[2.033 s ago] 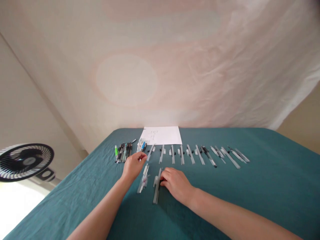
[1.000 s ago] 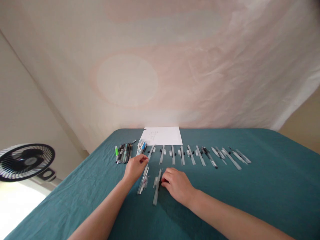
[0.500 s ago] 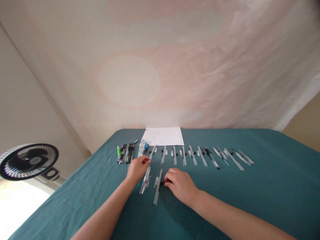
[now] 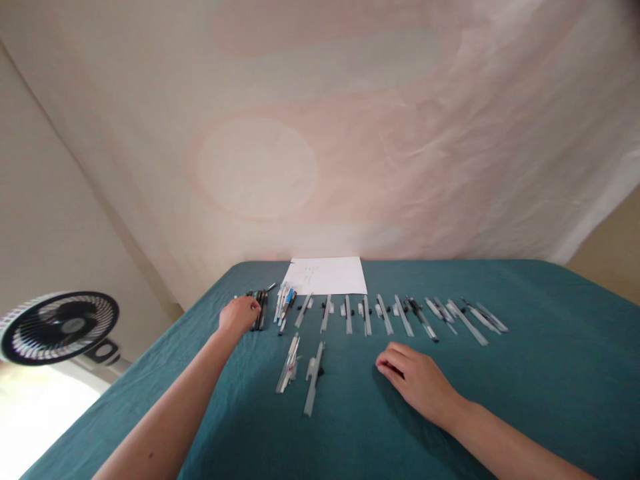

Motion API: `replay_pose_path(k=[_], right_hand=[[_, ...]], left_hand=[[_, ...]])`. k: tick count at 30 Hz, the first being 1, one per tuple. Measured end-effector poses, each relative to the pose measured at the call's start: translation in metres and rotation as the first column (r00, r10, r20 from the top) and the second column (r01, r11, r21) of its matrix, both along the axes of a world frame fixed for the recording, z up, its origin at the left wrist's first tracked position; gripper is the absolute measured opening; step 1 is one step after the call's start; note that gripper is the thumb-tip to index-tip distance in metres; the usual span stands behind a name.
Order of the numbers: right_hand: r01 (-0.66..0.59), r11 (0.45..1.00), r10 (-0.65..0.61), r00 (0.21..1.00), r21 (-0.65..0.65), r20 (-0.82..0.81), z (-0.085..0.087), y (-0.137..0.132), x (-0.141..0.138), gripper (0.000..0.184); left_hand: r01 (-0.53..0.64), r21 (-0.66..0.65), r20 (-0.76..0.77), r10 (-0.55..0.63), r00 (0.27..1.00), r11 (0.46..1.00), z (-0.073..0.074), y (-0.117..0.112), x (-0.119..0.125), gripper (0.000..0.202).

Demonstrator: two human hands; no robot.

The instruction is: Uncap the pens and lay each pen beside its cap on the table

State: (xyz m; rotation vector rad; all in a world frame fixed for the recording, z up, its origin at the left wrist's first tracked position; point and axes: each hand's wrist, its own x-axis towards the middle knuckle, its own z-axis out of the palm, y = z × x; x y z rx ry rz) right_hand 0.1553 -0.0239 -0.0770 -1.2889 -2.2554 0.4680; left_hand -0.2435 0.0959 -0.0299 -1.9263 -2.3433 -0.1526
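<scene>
Overlapping dark pens (image 4: 261, 315): left hand (image 4: 239, 315), fingers unclear | right hand (image 4: 417, 375): fingers together, cloth (image 4: 450, 263) edge well beyond

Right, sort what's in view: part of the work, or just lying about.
Seemingly in the work:
dark pens, left hand at them
white pens
back row of pen parts
front pen parts

Probably just lying about:
fan
paper, its role unclear

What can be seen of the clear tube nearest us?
The clear tube is long, slim, plastic-looking. It lies aslant on the green cloth, near end leftward. A small clear piece sits along its left side, a dark piece on its right; contact is unclear. Neither the left hand nor right hand touches it.
</scene>
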Motion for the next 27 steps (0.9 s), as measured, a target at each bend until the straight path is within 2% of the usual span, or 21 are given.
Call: replay_pose_path(k=[5,10,12,15,17,19,20,21,22,23,24,25,27], right_hand=[[-0.029,0.999,0.028,0.999,-0.026,-0.035,-0.004,0.004,0.002,0.015],[-0.038,0.998,0.035,0.998,-0.045,-0.055,-0.003,0.005,0.005,0.015],[-0.040,0.998,0.037,0.997,-0.046,-0.063,-0.003,0.004,0.007,0.016],[-0.042,0.998,0.038,0.996,-0.046,-0.079,-0.003,0.005,0.008,0.016],[-0.045,0.998,0.039,0.994,-0.054,-0.098,-0.003,0.005,0.009,0.017],[-0.044,0.995,0.033,0.990,-0.085,-0.136,-0.002,0.006,0.010,0.018],[-0.045,0.992,0.025,0.986,-0.115,-0.168,0.000,0.006,0.010,0.019],[-0.054,0.985,0.020,0.978,-0.161,-0.209,0.002,0.006,0.010,0.021],[-0.080,0.972,0.020,0.965,-0.223,-0.260,0.004,0.006,0.010,0.024],[-0.124,0.947,0.024,0.947,-0.296,-0.320,0.007,0.005,0.009,0.027],[-0.185,0.911,0.032,0.923,-0.369,-0.384,0.009,0.004,0.009,0.032],[-0.254,0.865,0.040,0.894,-0.432,-0.446,0.012,0.003,0.008,0.036],[-0.374,0.777,0.053,0.841,-0.507,-0.539,0.016,0.000,0.006,0.040]], left_hand=[[-0.007,-0.029,-0.066,0.005,0.998,1.000,-0.014,0.018,0.016,0.029],[-0.030,-0.061,-0.054,0.026,0.998,0.998,-0.015,0.027,0.029,0.027],[-0.044,-0.073,-0.021,0.043,0.999,0.996,-0.009,0.026,0.031,0.025],[-0.040,-0.071,0.065,0.045,0.997,0.997,0.008,0.020,0.036,0.028],[0.007,-0.058,0.141,0.001,0.990,0.998,0.021,0.010,0.047,0.033],[0.119,-0.042,0.271,-0.103,0.957,0.992,0.032,-0.007,0.069,0.038],[0.195,-0.029,0.361,-0.172,0.917,0.980,0.035,-0.019,0.084,0.041],[0.309,0.010,0.584,-0.257,0.770,0.951,0.037,-0.032,0.100,0.040],[0.409,0.053,0.755,-0.305,0.580,0.911,0.037,-0.046,0.118,0.037],[0.466,0.089,0.854,-0.309,0.419,0.880,0.035,-0.060,0.136,0.034],[0.506,0.108,0.905,-0.295,0.305,0.856,0.032,-0.073,0.153,0.031],[0.527,0.120,0.934,-0.276,0.228,0.842,0.029,-0.086,0.169,0.028],[0.544,0.117,0.959,-0.237,0.156,0.831,0.021,-0.105,0.195,0.023]])
